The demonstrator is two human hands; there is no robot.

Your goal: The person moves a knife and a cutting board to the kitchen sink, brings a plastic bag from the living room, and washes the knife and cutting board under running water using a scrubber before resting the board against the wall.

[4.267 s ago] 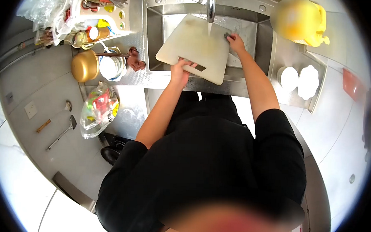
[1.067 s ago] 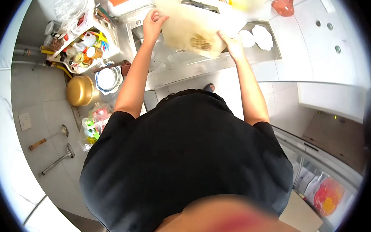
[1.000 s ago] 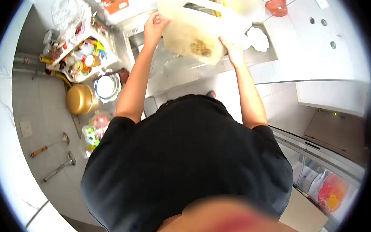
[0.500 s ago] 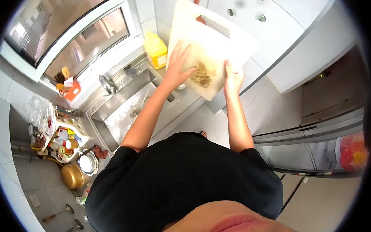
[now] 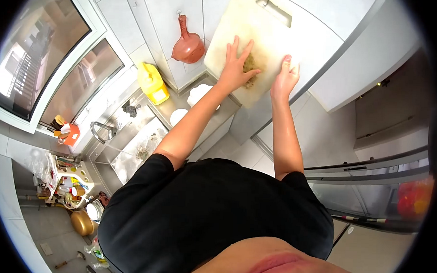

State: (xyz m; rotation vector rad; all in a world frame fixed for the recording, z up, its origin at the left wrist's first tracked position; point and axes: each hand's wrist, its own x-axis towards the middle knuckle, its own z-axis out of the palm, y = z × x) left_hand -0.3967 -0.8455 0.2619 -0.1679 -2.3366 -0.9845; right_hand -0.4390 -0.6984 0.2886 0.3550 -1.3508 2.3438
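Note:
A white cutting board (image 5: 234, 21) is raised upright at the tiled wall, with a brown-stained patch on its face and a handle slot at its top. A small metal piece, perhaps a wall hook, shows at the slot. Flat on the board's face, over the stain, lies my left hand (image 5: 237, 70), fingers spread. My right hand (image 5: 284, 81) grips the board's right edge with the thumb in front; its other fingers are partly hidden.
A red-brown ladle-like scoop (image 5: 189, 48) hangs on the wall. Below stand a yellow jug (image 5: 153, 83) and white bowls (image 5: 178, 117) beside the sink (image 5: 104, 173). At left is a cluttered rack (image 5: 73, 174); at right, an opened fridge door (image 5: 361, 182).
The board and both hands have moved right relative to my view, which has turned. The red-brown scoop, earlier mostly behind the board, now shows fully. My left hand has spread over the stain.

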